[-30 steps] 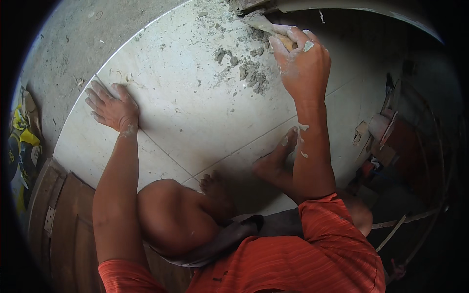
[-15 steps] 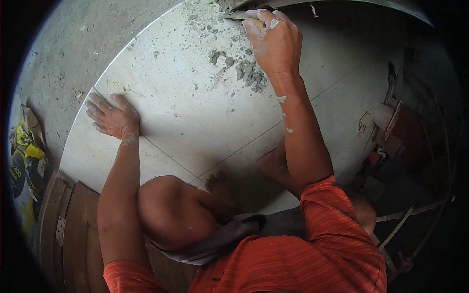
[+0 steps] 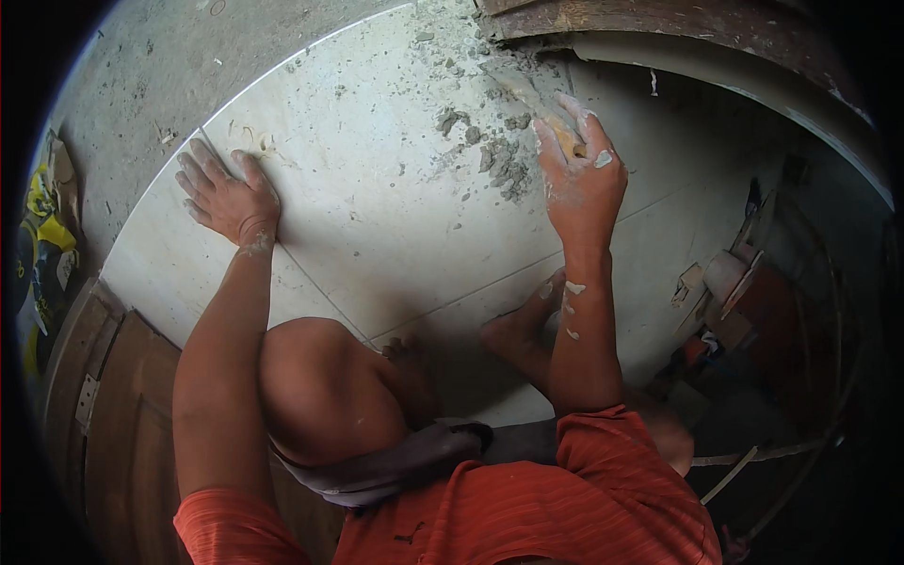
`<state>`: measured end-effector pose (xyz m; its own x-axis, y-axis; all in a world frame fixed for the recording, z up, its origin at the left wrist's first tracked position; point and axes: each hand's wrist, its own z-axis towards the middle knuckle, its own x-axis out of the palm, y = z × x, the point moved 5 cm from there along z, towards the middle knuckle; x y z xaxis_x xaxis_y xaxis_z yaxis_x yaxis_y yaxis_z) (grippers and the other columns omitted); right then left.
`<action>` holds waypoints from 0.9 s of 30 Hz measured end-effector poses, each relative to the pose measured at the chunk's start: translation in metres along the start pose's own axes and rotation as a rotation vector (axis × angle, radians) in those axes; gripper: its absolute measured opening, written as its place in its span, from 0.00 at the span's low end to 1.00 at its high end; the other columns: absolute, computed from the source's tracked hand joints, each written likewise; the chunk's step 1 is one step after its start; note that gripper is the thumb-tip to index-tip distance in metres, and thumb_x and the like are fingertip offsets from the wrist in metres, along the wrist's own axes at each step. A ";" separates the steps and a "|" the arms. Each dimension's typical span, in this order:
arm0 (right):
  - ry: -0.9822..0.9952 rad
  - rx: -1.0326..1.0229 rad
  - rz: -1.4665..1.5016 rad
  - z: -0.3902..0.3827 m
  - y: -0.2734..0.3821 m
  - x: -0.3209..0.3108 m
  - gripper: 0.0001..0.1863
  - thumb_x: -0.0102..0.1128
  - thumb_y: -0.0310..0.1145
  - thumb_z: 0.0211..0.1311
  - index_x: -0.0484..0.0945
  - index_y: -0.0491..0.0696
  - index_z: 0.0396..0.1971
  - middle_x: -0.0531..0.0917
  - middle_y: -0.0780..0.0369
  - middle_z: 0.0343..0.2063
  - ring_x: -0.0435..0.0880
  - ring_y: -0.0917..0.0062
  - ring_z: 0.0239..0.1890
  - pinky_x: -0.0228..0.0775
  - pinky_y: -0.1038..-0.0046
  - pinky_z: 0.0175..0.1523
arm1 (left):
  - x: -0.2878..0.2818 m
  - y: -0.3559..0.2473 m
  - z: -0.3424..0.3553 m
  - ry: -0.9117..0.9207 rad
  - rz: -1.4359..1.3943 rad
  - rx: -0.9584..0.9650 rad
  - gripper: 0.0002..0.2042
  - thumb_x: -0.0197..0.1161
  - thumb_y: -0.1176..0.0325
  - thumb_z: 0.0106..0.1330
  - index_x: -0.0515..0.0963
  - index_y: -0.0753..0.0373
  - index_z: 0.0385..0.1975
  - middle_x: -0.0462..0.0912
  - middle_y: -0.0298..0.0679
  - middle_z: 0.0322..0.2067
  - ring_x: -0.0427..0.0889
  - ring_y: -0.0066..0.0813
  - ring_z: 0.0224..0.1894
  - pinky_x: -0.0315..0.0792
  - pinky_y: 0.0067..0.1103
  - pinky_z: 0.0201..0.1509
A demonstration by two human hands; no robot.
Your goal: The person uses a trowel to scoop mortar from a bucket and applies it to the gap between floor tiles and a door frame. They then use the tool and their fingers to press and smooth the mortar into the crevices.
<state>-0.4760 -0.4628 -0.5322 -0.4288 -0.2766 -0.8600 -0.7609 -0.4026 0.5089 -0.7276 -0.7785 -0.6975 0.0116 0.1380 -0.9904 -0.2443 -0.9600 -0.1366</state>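
Head view: my right hand point(image 3: 588, 181) at two o'clock, fingers closed on scraper point(image 3: 539, 106) at one, near grey mortar crumbs point(image 3: 509, 173). My left hand point(image 3: 233, 200) at ten, palm down, fingers spread on pale tiles point(image 3: 372, 212).

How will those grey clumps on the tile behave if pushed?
The grey clumps will probably crumble rather than move as one piece, as smaller crumbs lie scattered nearby. Bits would likely slide fairly easily over the white tile, which looks smooth. Their irregular, lumpy shapes suggest they won't roll far.
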 end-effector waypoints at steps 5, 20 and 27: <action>0.064 -0.027 -0.144 0.005 -0.007 0.006 0.16 0.70 0.39 0.64 0.87 0.47 0.48 0.88 0.50 0.40 0.88 0.53 0.43 0.79 0.60 0.52 | 0.003 0.001 0.000 -0.011 -0.001 -0.008 0.36 0.46 0.43 0.74 0.54 0.50 0.80 0.49 0.44 0.80 0.42 0.46 0.83 0.36 0.48 0.82; -0.058 -0.240 -0.193 0.058 0.025 0.023 0.13 0.72 0.37 0.60 0.88 0.47 0.42 0.87 0.52 0.36 0.87 0.53 0.38 0.80 0.59 0.46 | 0.002 -0.001 -0.004 -0.005 -0.017 -0.001 0.37 0.47 0.42 0.74 0.52 0.49 0.80 0.49 0.44 0.80 0.41 0.46 0.83 0.34 0.47 0.82; -0.076 -0.168 -0.111 0.040 0.039 -0.015 0.11 0.72 0.36 0.59 0.89 0.47 0.39 0.88 0.53 0.34 0.88 0.57 0.36 0.80 0.62 0.45 | 0.002 0.005 -0.003 0.014 -0.007 -0.018 0.37 0.46 0.43 0.74 0.52 0.50 0.81 0.49 0.44 0.80 0.41 0.46 0.83 0.34 0.46 0.83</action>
<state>-0.5187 -0.4398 -0.5014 -0.3877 -0.1584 -0.9081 -0.7164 -0.5681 0.4050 -0.7263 -0.7841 -0.6999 0.0269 0.1418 -0.9895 -0.2271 -0.9631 -0.1442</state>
